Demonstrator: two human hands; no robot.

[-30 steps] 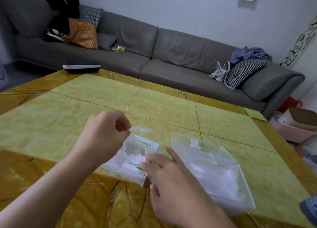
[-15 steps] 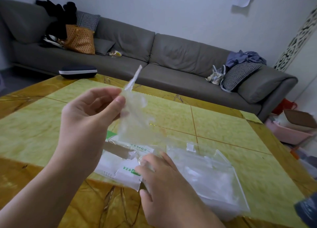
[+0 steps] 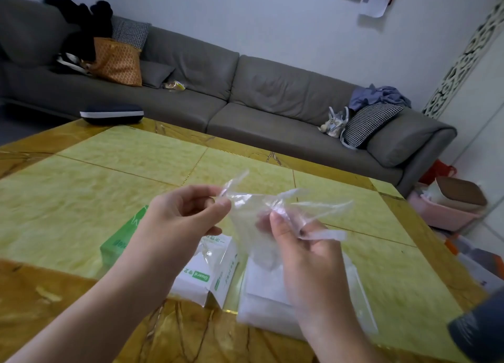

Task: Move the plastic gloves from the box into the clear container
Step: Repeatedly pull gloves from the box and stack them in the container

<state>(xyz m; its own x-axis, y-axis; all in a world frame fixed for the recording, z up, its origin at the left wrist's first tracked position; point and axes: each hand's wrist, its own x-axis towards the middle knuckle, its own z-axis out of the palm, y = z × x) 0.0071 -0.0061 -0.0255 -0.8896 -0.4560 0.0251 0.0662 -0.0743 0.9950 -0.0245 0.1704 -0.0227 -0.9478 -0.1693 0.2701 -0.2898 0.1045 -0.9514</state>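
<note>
Nearest, on yellow stone table [image 3: 136, 155]: clear flat plastic container [image 3: 357, 294], white-and-green cardboard glove box [image 3: 207, 275] just left. Above them, thin transparent plastic glove [image 3: 253, 212] stretched between left hand [image 3: 180, 220] and right hand [image 3: 302, 242], both pinching it. Beyond, long grey sofa [image 3: 272, 89].
</note>
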